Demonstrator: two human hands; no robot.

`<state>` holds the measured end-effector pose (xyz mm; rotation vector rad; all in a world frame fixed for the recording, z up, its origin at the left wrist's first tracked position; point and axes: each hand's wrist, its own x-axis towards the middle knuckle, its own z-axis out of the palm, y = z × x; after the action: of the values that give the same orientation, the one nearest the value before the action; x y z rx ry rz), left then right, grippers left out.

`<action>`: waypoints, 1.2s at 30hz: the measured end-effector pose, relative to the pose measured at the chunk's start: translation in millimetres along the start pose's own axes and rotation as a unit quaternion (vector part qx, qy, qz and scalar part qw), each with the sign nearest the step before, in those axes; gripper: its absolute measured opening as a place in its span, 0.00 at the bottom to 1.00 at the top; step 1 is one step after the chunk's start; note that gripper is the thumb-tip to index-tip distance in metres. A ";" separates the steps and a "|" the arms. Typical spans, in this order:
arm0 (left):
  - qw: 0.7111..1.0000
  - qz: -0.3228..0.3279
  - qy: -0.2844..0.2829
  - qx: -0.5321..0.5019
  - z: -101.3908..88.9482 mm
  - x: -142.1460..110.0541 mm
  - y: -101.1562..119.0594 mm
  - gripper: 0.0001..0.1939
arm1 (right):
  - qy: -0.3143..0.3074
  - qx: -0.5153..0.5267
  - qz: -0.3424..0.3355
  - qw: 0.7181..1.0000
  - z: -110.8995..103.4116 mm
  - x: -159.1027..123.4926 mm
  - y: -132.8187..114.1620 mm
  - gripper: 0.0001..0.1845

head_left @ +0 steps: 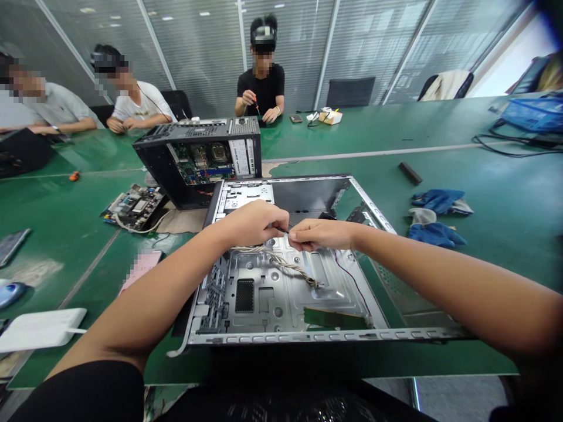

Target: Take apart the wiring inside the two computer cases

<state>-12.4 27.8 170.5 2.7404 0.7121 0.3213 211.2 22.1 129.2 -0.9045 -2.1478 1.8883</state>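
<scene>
An open computer case [255,269] lies on its side in front of me, its bare metal interior facing up. Over its middle, my left hand [257,224] and my right hand [323,234] meet with fingers pinched. Between the fingertips runs a thin dark cable [285,230], mostly covered by both hands. Below them a twisted bundle of pale wires [288,265] rests on the case floor. A green memory module [334,318] lies near the case's close edge, and a thin dark red wire [354,281] runs along its right part.
A second computer case [197,132] stands behind, with a loose motherboard [138,206] beside it. Blue gloves [440,217] and a dark bar [410,173] lie on the right. A white adapter [41,329] sits at left. Across the table a person [261,82] holds a screwdriver; others sit leftward.
</scene>
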 end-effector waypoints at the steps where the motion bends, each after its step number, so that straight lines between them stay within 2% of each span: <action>1: 1.000 0.000 0.000 0.000 0.1 0.1 -0.1 0.05 | -0.001 -0.002 0.000 1.000 -0.2 -0.1 -0.1 0.22; 18: 1.000 0.002 -0.006 -0.004 -3.8 -0.8 0.9 0.04 | -0.020 -0.028 -0.003 0.999 -3.3 -0.8 -1.7 0.22; 36: 0.999 -0.005 -0.017 0.032 -9.5 -5.6 18.4 0.07 | -0.045 -0.093 -0.026 0.994 -2.7 -6.2 -10.5 0.21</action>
<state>-11.8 11.7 184.6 2.7946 0.7405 0.2533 214.0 20.9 141.3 -0.7987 -2.4087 1.7605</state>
